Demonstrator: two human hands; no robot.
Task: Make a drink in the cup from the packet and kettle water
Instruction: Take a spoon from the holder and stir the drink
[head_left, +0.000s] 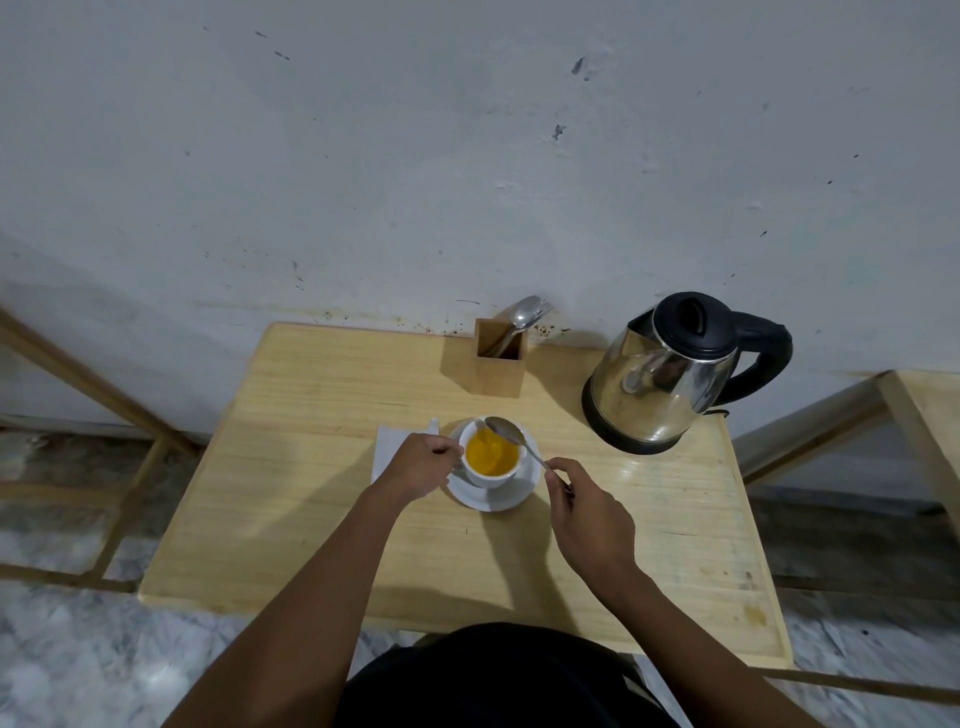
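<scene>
A white cup (485, 479) full of orange-yellow liquid stands on a white saucer (511, 493) in the middle of the wooden table (311, 509). My left hand (421, 464) grips the cup at its left side. My right hand (589, 512) pinches the handle of a metal spoon (506, 430), whose bowl is lifted just above the cup's far rim. A white packet (388, 447) lies flat left of the saucer, partly under my left hand. The steel kettle (660, 374) with black lid and handle sits at the table's back right.
A wooden holder (498, 371) with spoons and a fork stands at the back edge, against the wall. Wooden frames flank the table on both sides, over a marble floor. My dark-clothed lap is at the near edge.
</scene>
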